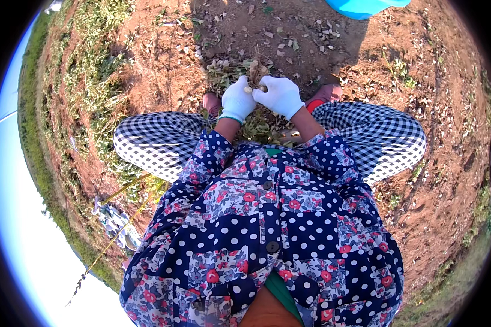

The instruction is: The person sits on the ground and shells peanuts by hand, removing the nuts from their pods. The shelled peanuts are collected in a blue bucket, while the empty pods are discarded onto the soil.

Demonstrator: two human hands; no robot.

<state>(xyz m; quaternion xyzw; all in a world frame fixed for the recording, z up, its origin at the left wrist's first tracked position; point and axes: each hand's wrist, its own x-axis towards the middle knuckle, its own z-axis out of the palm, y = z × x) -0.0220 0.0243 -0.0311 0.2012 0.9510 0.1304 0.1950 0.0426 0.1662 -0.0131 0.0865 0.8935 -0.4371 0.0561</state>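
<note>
In white knit gloves, my left hand (238, 98) and my right hand (280, 95) meet in front of me over the soil. Between their fingertips is a clump of peanut pods (255, 72) with dry roots, its lower part hidden by the gloves. One pale pod (248, 89) shows between the two thumbs. Just beyond my left hand, more pods (217, 64) lie among green peanut plants (225, 75). Leafy stems (262, 124) lie below my wrists, close to my body.
A bright blue plastic container (362, 7) stands at the top edge, right of centre. Pulled plants (102, 77) lie in a long row at the left. My shoes (329, 93) and bent knees flank my hands. Dry leaves litter the reddish soil (163, 53).
</note>
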